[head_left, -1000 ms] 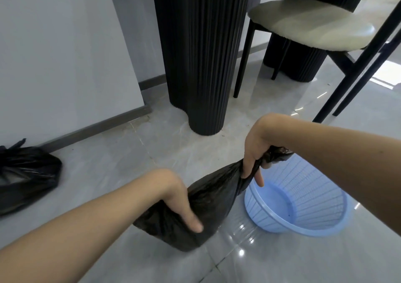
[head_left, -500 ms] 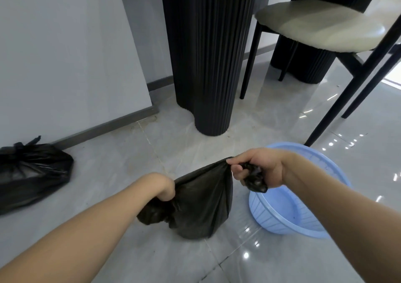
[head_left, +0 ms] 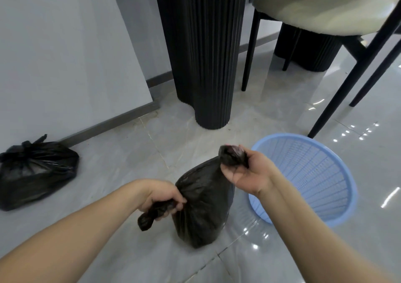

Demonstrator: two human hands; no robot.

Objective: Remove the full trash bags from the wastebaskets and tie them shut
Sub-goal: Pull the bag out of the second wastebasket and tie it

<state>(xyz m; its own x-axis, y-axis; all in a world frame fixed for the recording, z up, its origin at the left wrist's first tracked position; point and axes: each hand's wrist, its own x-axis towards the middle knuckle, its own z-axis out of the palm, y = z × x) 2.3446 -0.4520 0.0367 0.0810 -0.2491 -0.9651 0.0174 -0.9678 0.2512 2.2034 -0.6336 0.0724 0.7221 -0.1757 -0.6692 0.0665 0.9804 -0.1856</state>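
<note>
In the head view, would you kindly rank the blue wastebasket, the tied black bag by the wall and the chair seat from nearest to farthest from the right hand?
From the right hand:
1. Blue wastebasket, just to its right on the floor.
2. Chair seat, up and beyond it.
3. Tied black bag, far left by the wall.

Two forearms come into the head view from the near edge, one from the lower left and one from the lower right. Both are bare from the near edge of the frame to the wrist, with no sleeve or cuff on either. The left hand (head_left: 161, 197) and the right hand (head_left: 247, 172) wear no gloves. No watch, band or ring shows on the wrists or on the fingers that are in view, though the right hand is a little blurred, so small details there are hard to tell. The rest of the person is out of frame.
</note>
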